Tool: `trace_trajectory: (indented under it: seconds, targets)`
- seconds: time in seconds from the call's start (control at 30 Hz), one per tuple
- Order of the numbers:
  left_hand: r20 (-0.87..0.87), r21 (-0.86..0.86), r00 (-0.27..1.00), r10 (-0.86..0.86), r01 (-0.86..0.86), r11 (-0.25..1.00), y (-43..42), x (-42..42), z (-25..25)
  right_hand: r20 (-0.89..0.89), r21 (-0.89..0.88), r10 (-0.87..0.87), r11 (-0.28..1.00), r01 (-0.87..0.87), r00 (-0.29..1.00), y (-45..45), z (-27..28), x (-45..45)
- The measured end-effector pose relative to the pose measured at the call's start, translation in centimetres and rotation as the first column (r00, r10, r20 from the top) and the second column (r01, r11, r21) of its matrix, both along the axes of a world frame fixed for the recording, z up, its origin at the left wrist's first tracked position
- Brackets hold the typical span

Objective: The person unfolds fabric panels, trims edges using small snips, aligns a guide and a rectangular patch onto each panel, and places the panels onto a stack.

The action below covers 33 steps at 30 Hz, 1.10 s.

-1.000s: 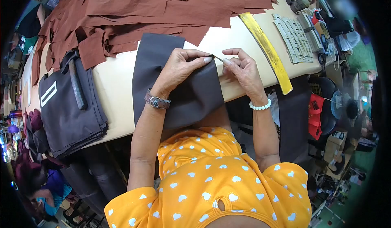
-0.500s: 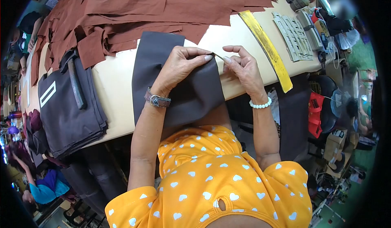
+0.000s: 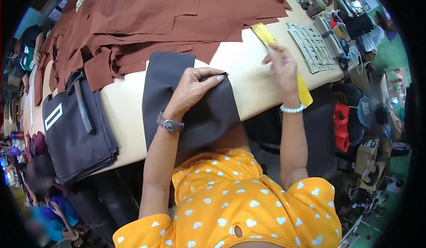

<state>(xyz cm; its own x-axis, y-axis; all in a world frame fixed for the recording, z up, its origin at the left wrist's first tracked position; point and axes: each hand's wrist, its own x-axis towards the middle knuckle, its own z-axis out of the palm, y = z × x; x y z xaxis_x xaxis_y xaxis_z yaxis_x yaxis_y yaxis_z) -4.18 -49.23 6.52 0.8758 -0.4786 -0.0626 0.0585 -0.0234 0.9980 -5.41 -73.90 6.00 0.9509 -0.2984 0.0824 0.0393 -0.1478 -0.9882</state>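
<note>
in the head view, your left hand [image 3: 191, 88], near the middle of the frame, has its thumb and forefinger closed on the upper right corner of the dark cloth [image 3: 208, 119]. that cloth lies at the centre, partly on the pale table [image 3: 253, 84] and partly over its near edge. your right hand [image 3: 284, 70], right of centre, is blurred in front of the yellow strip [image 3: 304, 93]; its fingers are loosely bent, and you cannot tell whether they hold or touch anything. at the left, a hammer [image 3: 82, 104] and a white rectangular frame [image 3: 53, 117] lie on the stack of dark cloths [image 3: 80, 146]. reddish-brown fabric [image 3: 146, 17] covers the table's upper left and top centre. at the upper right, slatted pieces [image 3: 310, 46] lie just right of the yellow strip.
</note>
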Motion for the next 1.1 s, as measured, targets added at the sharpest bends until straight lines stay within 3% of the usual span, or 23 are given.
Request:
trace_trajectory:
  seconds: [0.07, 0.13, 0.17, 0.2, 0.27, 0.3, 0.33, 0.37, 0.4, 0.47, 0.5, 0.57, 0.63, 0.7, 0.83, 0.87, 0.93, 1.03, 1.07, 1.1]
  targets:
    - [0.079, -0.003, 0.997, 0.023, -0.022, 1.0, -0.2, 0.0, -0.3, 0.014, -0.394, -0.242, 0.89, 0.228, 0.97, -3.1, 1.0, 1.7]
    - [0.239, 0.065, 0.968, 0.077, -0.095, 0.993, -0.5, -0.1, -0.6, 0.332, -0.8, -0.237, 0.442, 0.405, 0.913, -7.2, -1.3, 3.1]
    - [0.32, 0.094, 0.941, 0.112, -0.149, 0.984, -0.6, -0.2, -0.5, 0.473, -0.859, -0.142, 0.146, 0.492, 0.869, -6.9, -1.2, 3.8]
    - [0.392, 0.167, 0.91, 0.133, -0.212, 0.963, -0.7, -0.3, -0.2, 0.419, -0.843, -0.11, 0.322, 0.431, 0.901, -6.0, -1.3, 3.9]
    - [0.639, 0.119, 0.747, 0.181, -0.328, 0.937, -1.0, -0.1, -0.3, 0.304, -0.738, -0.009, 0.63, 0.242, 0.953, -0.4, 0.8, 0.8]
    - [0.72, 0.117, 0.671, 0.177, -0.368, 0.923, -1.1, 0.0, -0.2, 0.114, -0.499, 0.103, 0.866, -0.033, 0.988, 2.3, 1.0, -0.9]
    - [0.776, 0.116, 0.612, 0.155, -0.379, 0.918, -1.3, 0.0, 0.0, -0.039, -0.154, 0.274, 0.949, -0.276, 0.961, 5.2, 1.1, -2.8]
    - [0.827, 0.161, 0.552, 0.102, -0.407, 0.899, -1.4, -0.3, 0.7, -0.205, -0.147, 0.319, 0.925, -0.351, 0.925, 7.9, 2.6, -4.4]
    - [0.884, 0.132, 0.457, 0.1, -0.449, 0.884, -1.5, -0.6, 1.4, 0.144, -0.041, 0.394, 0.919, -0.392, 0.908, 9.4, -0.9, -4.3]
    - [0.949, 0.091, 0.299, 0.103, -0.569, 0.817, -0.9, -1.8, 2.4, 0.126, -0.263, 0.258, 0.94, -0.219, 0.958, 10.4, -0.4, -4.6]
    - [0.939, 0.095, 0.306, 0.154, -0.665, 0.741, 0.0, -2.6, 2.8, 0.149, -0.367, 0.174, 0.924, -0.109, 0.973, 10.7, 0.2, -4.6]
    - [0.919, 0.107, 0.299, 0.256, -0.815, 0.569, 2.2, -4.9, 3.3, 0.171, -0.415, 0.144, 0.908, -0.061, 0.975, 9.7, -0.2, -3.8]
    - [0.87, 0.309, 0.402, 0.284, -0.895, 0.321, 5.1, -7.3, 1.5, 0.108, -0.507, 0.145, 0.859, -0.071, 0.983, 9.1, 0.3, -3.8]
    - [0.835, 0.46, 0.488, 0.255, -0.873, 0.162, 7.1, -9.6, -0.8, 0.087, -0.538, 0.152, 0.839, -0.081, 0.985, 9.0, 0.0, -4.1]
    - [0.798, 0.403, 0.5, 0.336, -0.858, 0.318, 7.5, -10.8, -2.3, 0.303, -0.631, 0.189, 0.774, 0.048, 0.934, 9.1, -1.3, -4.0]
    - [0.768, 0.404, 0.524, 0.369, -0.843, 0.356, 7.4, -10.7, -2.1, 0.265, -0.541, 0.156, 0.841, 0.013, 0.952, 9.4, -0.8, -4.4]
    - [0.733, 0.372, 0.531, 0.425, -0.836, 0.403, 7.6, -10.7, -1.7, 0.302, -0.545, 0.148, 0.837, 0.043, 0.942, 9.2, -1.2, -4.5]
    - [0.257, 0.257, 0.647, 0.718, -0.762, 0.594, 8.1, -11.6, -0.3, 0.291, -0.658, 0.119, 0.745, 0.108, 0.949, 9.3, -1.4, -4.8]
    - [0.08, 0.288, 0.698, 0.711, -0.7, 0.654, 8.7, -11.8, 0.3, 0.243, -0.728, 0.086, 0.675, 0.123, 0.966, 9.7, -1.0, -5.0]
    - [0.005, 0.165, 0.703, 0.711, -0.702, 0.693, 9.0, -11.9, -0.2, 0.201, -0.789, 0.048, 0.599, 0.132, 0.978, 10.0, -0.8, -5.1]
